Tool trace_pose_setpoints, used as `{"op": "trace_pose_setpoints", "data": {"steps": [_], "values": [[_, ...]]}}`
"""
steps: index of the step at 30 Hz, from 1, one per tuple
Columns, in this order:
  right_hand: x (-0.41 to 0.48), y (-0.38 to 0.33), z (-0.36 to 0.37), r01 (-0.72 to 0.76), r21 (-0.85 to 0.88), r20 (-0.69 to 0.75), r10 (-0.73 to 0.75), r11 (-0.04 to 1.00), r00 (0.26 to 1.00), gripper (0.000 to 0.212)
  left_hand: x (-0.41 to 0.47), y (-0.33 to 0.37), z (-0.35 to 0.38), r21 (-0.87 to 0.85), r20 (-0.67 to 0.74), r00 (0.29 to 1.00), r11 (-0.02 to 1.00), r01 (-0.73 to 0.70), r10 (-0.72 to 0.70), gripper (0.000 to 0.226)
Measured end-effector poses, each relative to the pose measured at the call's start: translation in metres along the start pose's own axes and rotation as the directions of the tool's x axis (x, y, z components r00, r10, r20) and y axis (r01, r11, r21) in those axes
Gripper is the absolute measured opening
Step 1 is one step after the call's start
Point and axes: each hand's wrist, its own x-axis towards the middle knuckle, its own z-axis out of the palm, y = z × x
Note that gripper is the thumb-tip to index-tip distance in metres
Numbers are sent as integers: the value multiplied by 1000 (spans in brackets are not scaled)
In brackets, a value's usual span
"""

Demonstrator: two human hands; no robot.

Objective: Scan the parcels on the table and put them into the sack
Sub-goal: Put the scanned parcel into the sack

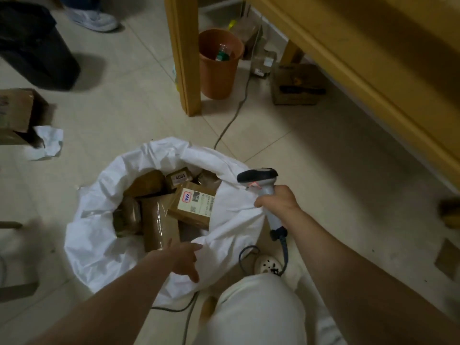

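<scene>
A white sack [99,235] stands open on the tiled floor below me. Several brown cardboard parcels lie inside it; the top one, a labelled box [193,204], shows a white shipping label. My left hand [185,260] hovers over the sack's near rim with fingers spread and nothing in it. My right hand [276,201] grips the handle of a grey barcode scanner [260,180] at the sack's right rim, and its fingers also pinch the sack's edge. A red glow shows at the scanner's head. The scanner's cable [285,247] hangs down toward my foot.
The yellow wooden table [373,46] rises at the upper right, its leg [186,58] beside an orange bin [219,66] holding a bottle. A cardboard box [296,85] sits under the table. More boxes [17,115] lie at left. Another person's shoe [94,19] shows at the top.
</scene>
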Motion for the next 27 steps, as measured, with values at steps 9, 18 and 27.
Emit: {"op": "trace_pose_setpoints", "data": {"steps": [9, 18, 27], "values": [[-75, -20, -53, 103, 411, -1, -112, 906, 994, 16, -22, 60, -48, 19, -481, 876, 999, 40, -26, 57], [-202, -3, -124, 155, 655, -96, -122, 740, 988, 9, -142, 187, -73, 367, -835, 374, 915, -166, 403, 53], [-348, 52, -210, 557, 631, -616, -88, 540, 783, 15, -287, 325, -40, 624, -727, 25, 675, -393, 686, 53]]}}
